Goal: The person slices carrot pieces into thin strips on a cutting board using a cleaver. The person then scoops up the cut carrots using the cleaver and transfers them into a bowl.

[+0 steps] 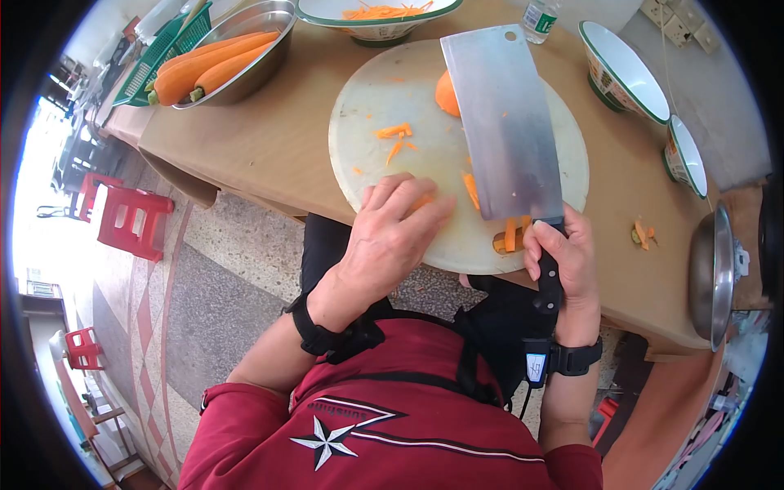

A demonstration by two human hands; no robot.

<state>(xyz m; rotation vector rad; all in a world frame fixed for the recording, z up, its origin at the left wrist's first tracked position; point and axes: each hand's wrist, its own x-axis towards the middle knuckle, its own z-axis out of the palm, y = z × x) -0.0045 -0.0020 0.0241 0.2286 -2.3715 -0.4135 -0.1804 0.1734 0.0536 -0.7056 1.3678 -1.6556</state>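
Note:
My right hand (563, 255) is wrapped round the black handle of a cleaver (508, 122). Its broad blade lies tilted over the round white cutting board (367, 90), pointing away from me. At the board's near left edge, my left hand (388, 233) curls its slightly blurred fingers over carrot pieces (423, 201), partly hidden beneath them. A larger chunk of carrot (446, 95) shows from behind the blade. Several carrot strips (394, 131) are scattered on the board, and others (511, 234) lie near the cleaver's handle.
Whole carrots (208, 67) fill a metal bowl (282, 41) at the back left, beside a green basket (167, 49). A bowl (384, 28) of shredded carrot stands behind the board. Bowls (625, 73) and a metal basin (710, 278) line the right side, near carrot scraps (643, 235).

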